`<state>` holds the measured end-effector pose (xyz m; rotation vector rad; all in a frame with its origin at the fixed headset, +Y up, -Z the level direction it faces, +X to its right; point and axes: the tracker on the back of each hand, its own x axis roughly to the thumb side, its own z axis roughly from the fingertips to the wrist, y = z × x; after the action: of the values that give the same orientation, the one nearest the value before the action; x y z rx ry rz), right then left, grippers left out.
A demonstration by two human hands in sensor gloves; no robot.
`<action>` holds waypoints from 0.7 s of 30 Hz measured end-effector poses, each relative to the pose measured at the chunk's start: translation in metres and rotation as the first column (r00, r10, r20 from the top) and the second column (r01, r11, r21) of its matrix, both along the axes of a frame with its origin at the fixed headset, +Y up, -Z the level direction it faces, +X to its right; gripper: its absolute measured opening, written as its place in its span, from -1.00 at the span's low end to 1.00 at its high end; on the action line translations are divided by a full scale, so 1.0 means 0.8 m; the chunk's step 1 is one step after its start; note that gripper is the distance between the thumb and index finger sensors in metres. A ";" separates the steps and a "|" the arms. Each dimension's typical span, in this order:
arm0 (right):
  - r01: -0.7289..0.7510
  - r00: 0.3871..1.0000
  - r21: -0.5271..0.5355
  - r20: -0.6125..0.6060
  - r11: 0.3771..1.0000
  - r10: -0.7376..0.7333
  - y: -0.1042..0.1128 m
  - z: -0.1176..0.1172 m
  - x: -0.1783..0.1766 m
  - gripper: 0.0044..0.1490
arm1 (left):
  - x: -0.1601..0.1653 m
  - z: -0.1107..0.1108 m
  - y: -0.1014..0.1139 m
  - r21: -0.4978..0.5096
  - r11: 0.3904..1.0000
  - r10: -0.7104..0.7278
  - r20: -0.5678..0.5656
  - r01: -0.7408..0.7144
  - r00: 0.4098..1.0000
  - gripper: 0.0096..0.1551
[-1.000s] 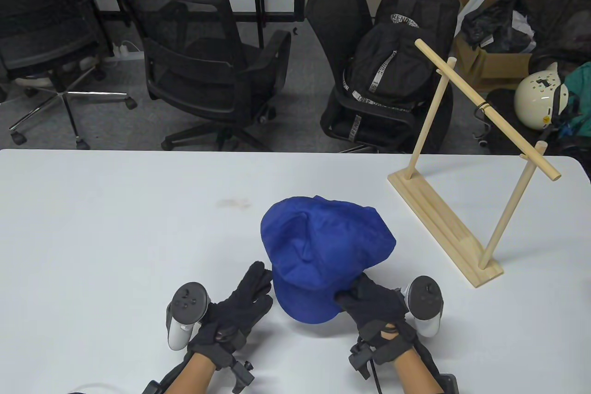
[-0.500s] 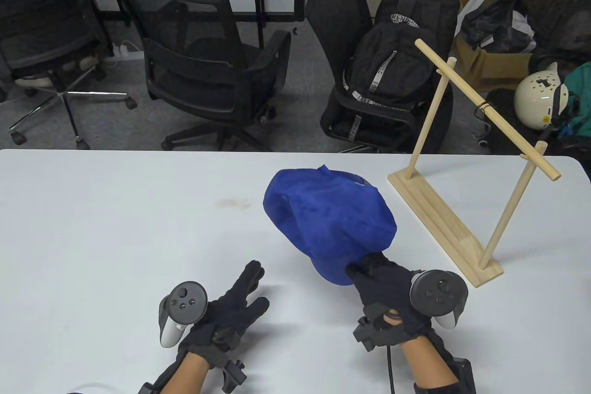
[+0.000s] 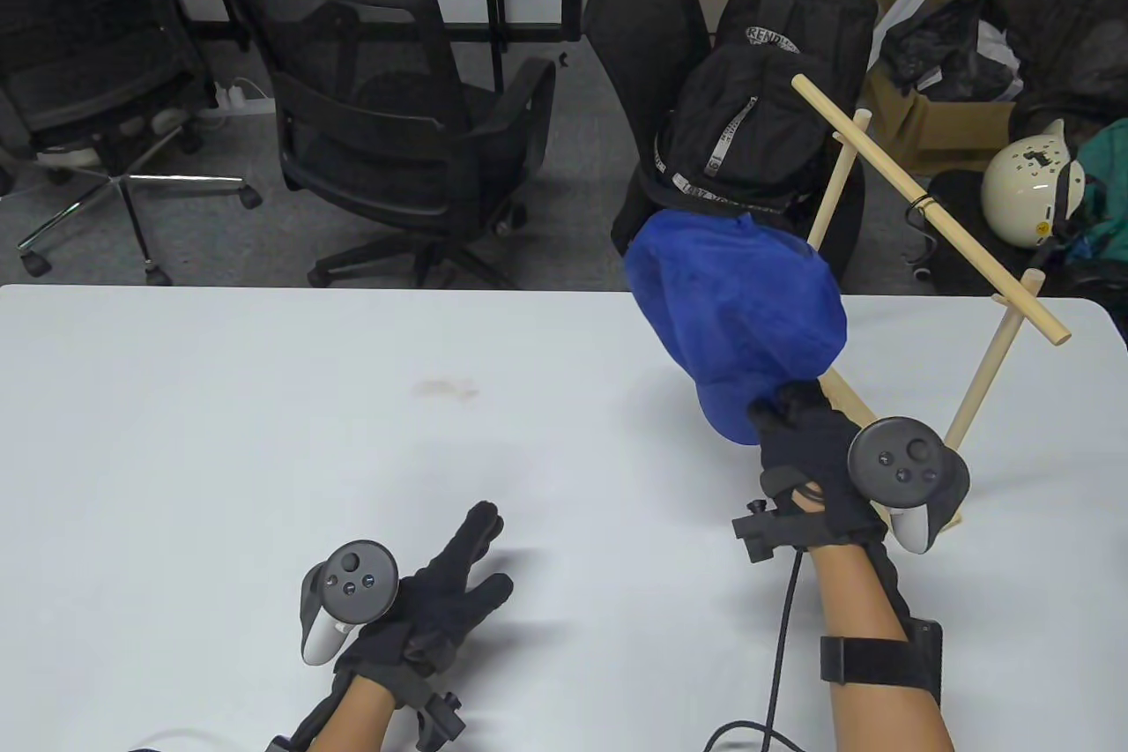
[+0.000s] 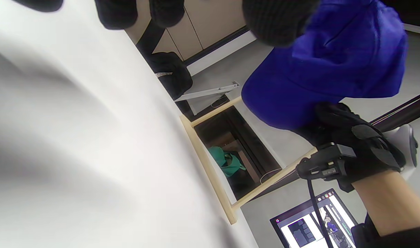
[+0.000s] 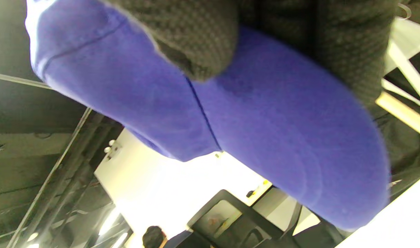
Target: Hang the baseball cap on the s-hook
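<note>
one cap (image 3: 736, 307), one rack (image 3: 934, 210), two gloved hands (image 3: 815, 457)

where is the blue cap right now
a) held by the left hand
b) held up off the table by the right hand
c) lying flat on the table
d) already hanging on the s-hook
b: the right hand grips the blue cap by its brim and holds it in the air beside the wooden rack, while the left hand rests on the table away from it.
</note>
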<state>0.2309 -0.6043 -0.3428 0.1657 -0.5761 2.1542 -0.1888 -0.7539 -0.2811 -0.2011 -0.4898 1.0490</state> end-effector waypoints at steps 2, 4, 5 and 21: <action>0.009 1.000 -0.011 0.026 1.000 -0.009 0.000 -0.006 0.010 -0.50 | 0.000 0.000 0.000 0.000 1.000 -0.002 0.000 0.002 1.000 0.05; 0.013 0.999 -0.029 0.045 1.000 -0.012 0.000 -0.013 0.019 -0.50 | 0.000 0.001 0.000 0.001 1.000 0.000 0.001 0.000 1.000 0.05; 0.019 0.998 -0.034 0.053 0.999 -0.017 0.000 -0.016 0.024 -0.50 | 0.000 0.001 0.001 0.001 1.000 0.004 0.004 -0.004 1.000 0.05; 0.140 0.977 -0.107 0.178 0.984 -0.120 -0.043 -0.031 0.095 -0.50 | 0.002 0.004 0.002 -0.002 1.000 0.004 0.029 -0.004 1.000 0.03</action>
<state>0.3066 -0.6387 -0.3674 -0.1207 -0.5385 2.0799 -0.1871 -0.7525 -0.2776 -0.2175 -0.5158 1.0518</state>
